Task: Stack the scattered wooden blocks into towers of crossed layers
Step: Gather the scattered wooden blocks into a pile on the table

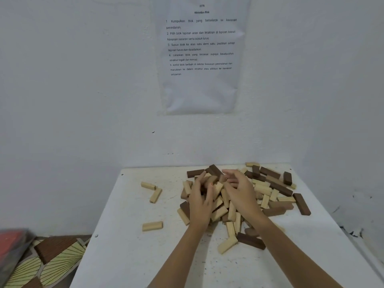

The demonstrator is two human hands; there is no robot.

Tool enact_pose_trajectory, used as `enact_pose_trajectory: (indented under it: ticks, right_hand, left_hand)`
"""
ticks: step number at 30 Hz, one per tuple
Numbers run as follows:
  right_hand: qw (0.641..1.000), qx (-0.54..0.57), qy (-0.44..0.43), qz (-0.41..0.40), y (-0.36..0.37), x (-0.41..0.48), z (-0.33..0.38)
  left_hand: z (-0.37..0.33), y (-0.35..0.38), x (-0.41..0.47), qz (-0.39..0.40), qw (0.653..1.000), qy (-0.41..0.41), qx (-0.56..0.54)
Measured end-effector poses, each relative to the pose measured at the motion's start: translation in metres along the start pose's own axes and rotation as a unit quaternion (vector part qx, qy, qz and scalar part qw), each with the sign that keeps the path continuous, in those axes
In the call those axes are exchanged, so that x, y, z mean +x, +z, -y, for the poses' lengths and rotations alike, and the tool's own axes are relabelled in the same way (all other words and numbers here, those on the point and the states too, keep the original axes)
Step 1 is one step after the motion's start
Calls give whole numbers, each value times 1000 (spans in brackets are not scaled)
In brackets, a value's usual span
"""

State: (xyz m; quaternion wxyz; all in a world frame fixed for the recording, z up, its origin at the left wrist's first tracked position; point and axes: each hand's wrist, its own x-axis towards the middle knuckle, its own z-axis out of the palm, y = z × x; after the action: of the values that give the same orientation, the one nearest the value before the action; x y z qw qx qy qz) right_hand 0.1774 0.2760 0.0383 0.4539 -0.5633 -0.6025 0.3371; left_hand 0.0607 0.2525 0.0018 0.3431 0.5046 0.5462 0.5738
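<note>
While reaching over the white table (124,256), digging into the pile of wooden blocks (262,189) with both hands. Left hand (200,201) low on the pile's left flank, fingers bent and spread among pale pieces; gripping or only raking, cannot tell. Right hand (239,190) high on the pile's crest, fingers curled toward the left hand, dark pieces just behind the fingertips; closed on anything, cannot tell either. Behind the pile, hardly any table before the wall (83,121). Left of the pile, open tabletop with three stray pale blocks (152,226), well apart from it. Right of the pile, one dark block (301,204) just beside it, toward the table edge. Nearer than the pile, wide open surface.
</note>
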Motion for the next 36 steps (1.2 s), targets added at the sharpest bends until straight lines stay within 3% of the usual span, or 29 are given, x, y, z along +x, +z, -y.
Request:
enact_pose_trajectory:
  ticks: [7, 12, 16, 19, 21, 24, 26, 30, 36]
  right_hand:
    - [997, -30, -76, -15, 17, -7, 13]
    - [980, -124, -146, 47, 55, -7, 22]
    - [954, -167, -190, 158, 89, -9, 33]
    - [893, -276, -229, 271, 112, -17, 32]
    - [859, -329, -246, 305, 124, -25, 26]
    - [858, -328, -270, 287, 133, -36, 16]
    - [871, -300, -284, 265, 135, -40, 13]
    - [862, -289, -320, 265, 132, -47, 8]
    - [862, -299, -342, 223, 120, -63, -4]
  left_hand:
    - [-5, -38, 8, -23, 1000, -6, 0]
    - [9, -108, 36, -22, 990, -9, 135]
    - [25, -156, 59, 60, 940, -2, 335]
    - [35, -175, 69, 156, 872, -43, 462]
    - [43, -182, 72, 178, 858, -56, 478]
    - [53, -187, 72, 138, 896, -27, 422]
    - [55, -186, 68, 109, 899, 11, 424]
    - [57, -181, 58, 89, 869, 85, 478]
    - [50, -177, 50, 127, 793, 151, 577]
